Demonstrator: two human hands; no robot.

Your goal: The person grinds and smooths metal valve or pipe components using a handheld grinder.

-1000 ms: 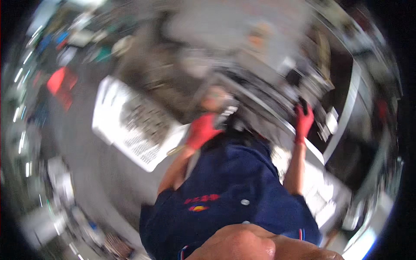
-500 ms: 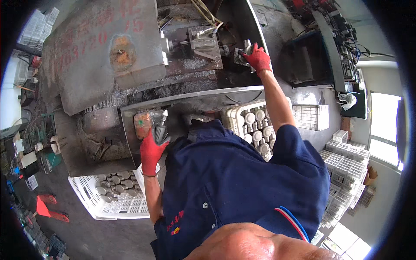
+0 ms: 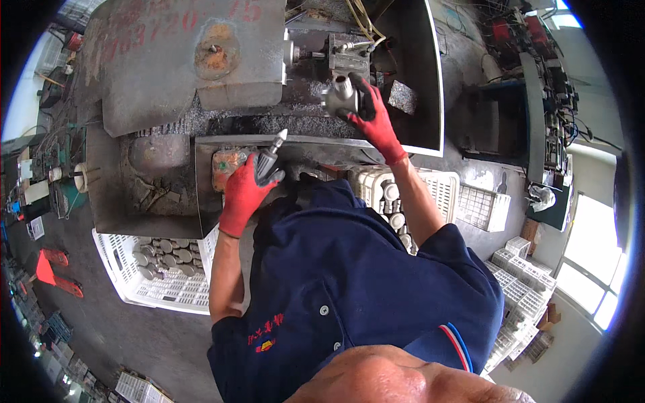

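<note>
My left hand (image 3: 243, 195), in a red glove with dark palm, is closed around a grey die grinder (image 3: 270, 156); its pale cone tip points up and away from me. My right hand (image 3: 379, 127), gloved the same way, grips a silvery metal fitting (image 3: 344, 95) with a round open neck turned upward. The fitting is in the air over the metal trough, just right of the grinder and apart from it. Behind it is the machine's clamping block (image 3: 349, 62). A grey metal block (image 3: 402, 97) lies in the trough to the right of my right hand.
A large sheet-metal cover (image 3: 154, 74) takes up the far left. The trough's metal rim (image 3: 309, 140) runs across in front of me. White crates (image 3: 134, 289) holding similar fittings stand at left and by my right side (image 3: 440, 185). Hoses (image 3: 359, 23) hang at the back.
My right hand has lifted the metal fitting from the trough's right side and brought it left, nearer the grinder. The grinder has risen slightly in my left hand. The whole view has shifted.
</note>
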